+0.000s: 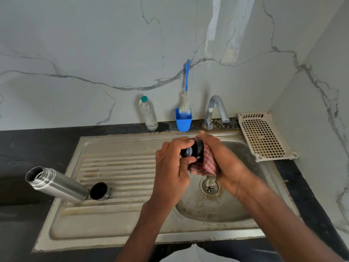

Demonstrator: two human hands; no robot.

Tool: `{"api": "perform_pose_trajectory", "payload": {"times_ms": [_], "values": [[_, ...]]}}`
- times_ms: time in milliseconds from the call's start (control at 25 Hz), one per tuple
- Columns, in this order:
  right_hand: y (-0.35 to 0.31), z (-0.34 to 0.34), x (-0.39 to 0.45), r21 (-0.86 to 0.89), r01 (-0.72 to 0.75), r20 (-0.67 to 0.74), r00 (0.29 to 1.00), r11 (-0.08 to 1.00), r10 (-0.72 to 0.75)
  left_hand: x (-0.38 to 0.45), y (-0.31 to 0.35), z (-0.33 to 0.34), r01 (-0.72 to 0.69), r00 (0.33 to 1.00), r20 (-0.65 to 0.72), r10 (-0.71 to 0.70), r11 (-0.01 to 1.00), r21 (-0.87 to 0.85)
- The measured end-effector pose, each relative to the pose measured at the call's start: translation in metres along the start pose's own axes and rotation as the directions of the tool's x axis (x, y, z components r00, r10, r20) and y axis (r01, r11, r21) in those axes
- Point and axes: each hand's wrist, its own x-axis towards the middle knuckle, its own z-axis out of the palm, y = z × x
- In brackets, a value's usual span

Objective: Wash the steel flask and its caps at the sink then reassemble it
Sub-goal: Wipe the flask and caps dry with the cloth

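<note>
The steel flask (pixel 56 184) stands uncapped at the left edge of the drainboard, its mouth open. Beside its base sits the steel outer cap (pixel 99 191), open side up with a dark inside. Over the basin my left hand (pixel 171 167) grips the black inner cap (pixel 194 150). My right hand (pixel 222 163) holds a red-and-white checked cloth (pixel 206 163) wrapped against the cap's far side.
The steel sink (pixel 117 220) has a ribbed drainboard on the left and a basin with a drain (pixel 209 187) on the right. Behind stand a tap (pixel 217 110), a blue cup with a bottle brush (pixel 183 118), a plastic water bottle (pixel 149 114) and a cream slotted tray (pixel 264 137).
</note>
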Motion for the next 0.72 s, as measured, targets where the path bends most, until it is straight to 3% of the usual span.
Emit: {"api": "perform_pose_trajectory", "payload": {"times_ms": [80,160,240,280,320,360,400,440,480,520,560,600,720], "values": [[0.003,-0.003,-0.01,0.12,-0.116,0.141,0.985,0.986,0.099,0.005,-0.006,-0.005,0.072,0.997,-0.047,-0.069,0.995,0.071],[0.011,-0.003,-0.02,0.192,-0.144,0.214,0.972,0.971,0.102,0.013,-0.028,-0.018,0.273,0.958,-0.09,-0.271,0.962,0.007],[0.017,-0.009,-0.023,0.126,-0.026,0.071,0.997,0.992,0.017,0.009,-0.047,-0.029,0.437,0.884,-0.074,-0.461,0.873,-0.215],[0.019,-0.011,-0.024,0.034,0.089,-0.071,0.994,0.995,-0.086,0.005,-0.047,-0.03,0.494,0.841,-0.056,-0.538,0.807,-0.322],[0.02,-0.011,-0.024,-0.097,0.234,-0.201,0.947,0.967,-0.249,-0.001,-0.042,-0.029,0.553,0.79,-0.027,-0.613,0.731,-0.401],[0.022,-0.008,-0.024,-0.248,0.393,-0.235,0.862,0.885,-0.449,-0.007,-0.034,-0.027,0.61,0.735,0.026,-0.678,0.643,-0.463],[0.026,-0.003,-0.024,-0.419,0.534,-0.139,0.762,0.734,-0.633,-0.01,-0.025,-0.024,0.657,0.678,0.085,-0.73,0.551,-0.515],[0.033,0.002,-0.021,-0.597,0.608,0.035,0.672,0.524,-0.74,-0.01,-0.016,-0.022,0.691,0.627,0.154,-0.764,0.454,-0.562],[0.044,0.008,-0.016,-0.741,0.614,0.23,0.613,0.272,-0.756,-0.008,-0.01,-0.021,0.707,0.599,0.217,-0.771,0.381,-0.596],[0.056,0.011,-0.011,-0.795,0.601,0.371,0.585,0.079,-0.721,-0.008,-0.006,-0.022,0.699,0.609,0.252,-0.752,0.358,-0.62],[0.063,0.014,-0.009,-0.799,0.601,0.432,0.576,0.001,-0.694,-0.007,-0.004,-0.023,0.683,0.647,0.261,-0.716,0.392,-0.616],[0.064,0.019,-0.008,-0.785,0.619,0.428,0.579,0.032,-0.694,-0.009,-0.004,-0.025,0.652,0.699,0.253,-0.669,0.45,-0.61],[0.047,0.034,-0.012,-0.686,0.665,0.299,0.628,0.295,-0.719,-0.019,-0.007,-0.033,0.514,0.846,0.214,-0.488,0.64,-0.571]]}}
